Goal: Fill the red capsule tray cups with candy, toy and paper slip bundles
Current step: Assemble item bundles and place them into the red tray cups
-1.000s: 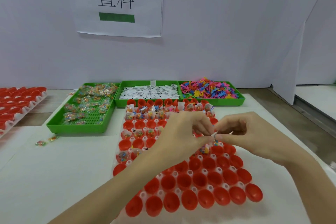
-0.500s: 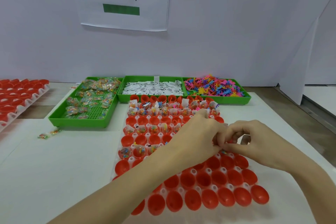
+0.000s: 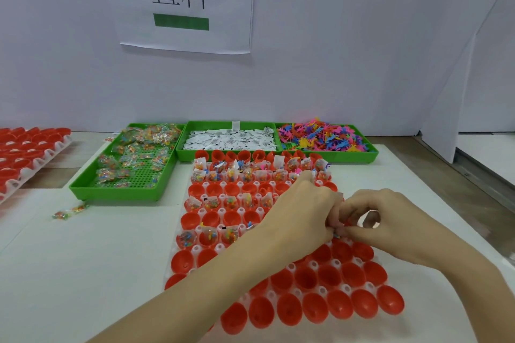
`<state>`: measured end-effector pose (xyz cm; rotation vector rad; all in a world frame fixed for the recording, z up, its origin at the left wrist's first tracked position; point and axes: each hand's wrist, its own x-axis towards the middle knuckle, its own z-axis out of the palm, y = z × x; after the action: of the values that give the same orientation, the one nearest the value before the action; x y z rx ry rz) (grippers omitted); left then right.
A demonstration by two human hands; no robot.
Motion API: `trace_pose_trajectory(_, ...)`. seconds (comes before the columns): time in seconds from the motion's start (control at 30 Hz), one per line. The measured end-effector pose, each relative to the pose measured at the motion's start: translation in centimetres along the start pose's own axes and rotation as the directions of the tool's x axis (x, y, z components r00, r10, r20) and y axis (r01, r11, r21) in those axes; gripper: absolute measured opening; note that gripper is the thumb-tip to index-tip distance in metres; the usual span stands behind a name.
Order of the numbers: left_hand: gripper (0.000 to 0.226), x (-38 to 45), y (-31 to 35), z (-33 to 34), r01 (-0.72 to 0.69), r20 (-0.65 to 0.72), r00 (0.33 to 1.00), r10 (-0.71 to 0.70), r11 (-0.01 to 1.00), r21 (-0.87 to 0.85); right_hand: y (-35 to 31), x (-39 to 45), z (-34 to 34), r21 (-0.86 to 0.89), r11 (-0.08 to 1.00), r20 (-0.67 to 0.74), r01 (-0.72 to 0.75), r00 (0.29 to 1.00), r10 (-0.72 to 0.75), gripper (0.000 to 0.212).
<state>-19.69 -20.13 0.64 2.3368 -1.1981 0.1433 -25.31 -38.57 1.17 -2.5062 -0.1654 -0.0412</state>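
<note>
A white tabletop (image 3: 83, 273) fills the foreground, backed by a plain pale wall. Nearest the camera, the red capsule tray (image 3: 320, 303) lies lengthwise away from the viewer; its closest rows of red cups are empty. Both forearms reach in over these rows and cover part of the tray's middle.

The left hand (image 3: 301, 214) and right hand (image 3: 390, 225) meet above the right side of the tray, about halfway along it. Their fingers (image 3: 338, 224) are pinched together around something small at the point where the hands touch; only a bit of white and a speck of colour show, so what exactly is gripped cannot be told.

To the left of the hands, some cups in the middle rows hold clear candy packets with white slips (image 3: 211, 234), alternating with rows of empty cups. The far rows are filled with bundles (image 3: 250, 172).

On the bare tabletop to the left lie two loose candy packets (image 3: 68, 211). Beyond the tray stand three green trays side by side: one with candy packets (image 3: 133, 159), one with white paper slips (image 3: 228, 140), one with coloured plastic toys (image 3: 320, 135). At the far left edge is another rack of red capsule halves (image 3: 25, 153). On the wall hangs a white paper sign (image 3: 184, 0) with black characters and a green bar.
</note>
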Motion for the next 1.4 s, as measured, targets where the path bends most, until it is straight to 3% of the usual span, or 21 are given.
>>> trace_pose_trajectory(0.23, 0.004, 0.2, -0.2, 0.2, -0.018, 0.005, 1.0, 0.018, 0.991, 0.136, -0.3, 0.6, 1.2, 0.039, 0.995, -0.019, -0.091, 0.996, 0.091, 0.02)
trace_pose_trajectory(0.4, 0.015, 0.3, -0.2, -0.2, -0.075, 0.068, 0.996, 0.062, 0.975, 0.208, -0.2, 0.7, 1.9, 0.117, 0.982, -0.033, -0.151, 0.987, 0.155, 0.023)
trace_pose_trajectory(0.53, 0.027, -0.3, -0.3, -0.8, -0.097, 0.08, 0.993, 0.087, 0.987, 0.131, -0.4, 0.4, 1.0, 0.108, 0.989, -0.007, -0.097, 0.995, 0.098, 0.014)
trace_pose_trajectory(0.67, 0.032, -0.6, -0.5, -0.8, -0.1, 0.082, 0.992, 0.094, 0.993, 0.069, -0.5, 0.1, 0.1, 0.059, 0.994, 0.037, -0.091, 0.995, 0.089, 0.02)
trace_pose_trajectory(0.97, 0.004, -0.7, -1.2, 0.6, -0.148, 0.026, 0.989, 0.147, 0.989, 0.027, -0.1, 0.5, 1.4, 0.059, 0.992, -0.09, -0.11, 0.989, 0.115, 0.016)
trace_pose_trajectory(1.23, 0.019, -0.9, -2.8, 0.2, -0.29, 0.035, 0.957, 0.288, 0.954, 0.078, 0.1, 0.2, 0.6, 0.047, 0.997, -0.046, -0.066, 0.997, 0.068, 0.013)
trace_pose_trajectory(1.4, 0.019, -1.6, -3.2, -0.6, -0.189, -0.004, 0.982, 0.189, 0.981, -0.052, 0.0, 0.1, 0.1, 0.06, 0.995, -0.064, -0.075, 0.995, 0.079, 0.014)
